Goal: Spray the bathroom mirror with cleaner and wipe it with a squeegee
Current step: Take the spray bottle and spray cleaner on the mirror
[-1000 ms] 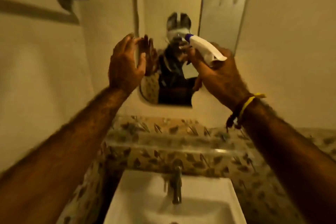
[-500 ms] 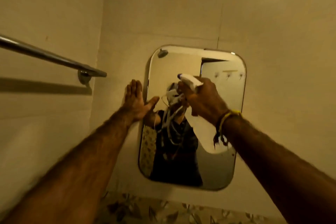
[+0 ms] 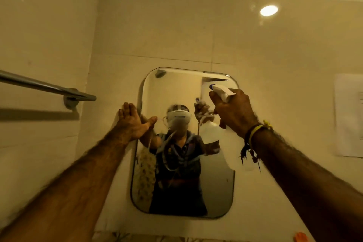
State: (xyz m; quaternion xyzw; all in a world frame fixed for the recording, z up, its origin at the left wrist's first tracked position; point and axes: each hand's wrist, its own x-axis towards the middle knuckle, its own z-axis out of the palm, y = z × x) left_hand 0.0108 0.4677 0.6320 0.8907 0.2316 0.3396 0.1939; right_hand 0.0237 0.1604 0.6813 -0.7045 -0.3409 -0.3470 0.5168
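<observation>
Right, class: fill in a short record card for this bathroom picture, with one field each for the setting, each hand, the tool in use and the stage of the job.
setting: wall mirror, towel rail on the left wall
left hand: open, flat at the mirror's left edge
right hand: gripping the spray bottle
nozzle: aimed at the mirror's upper right
squeegee: not in view
stage: spraying, wiping not yet begun

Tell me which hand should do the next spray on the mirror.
The right hand. It already grips the spray bottle, raised with the nozzle toward the upper right of the mirror. The left hand holds nothing and lies flat on the mirror's left edge, likely bracing.
</observation>
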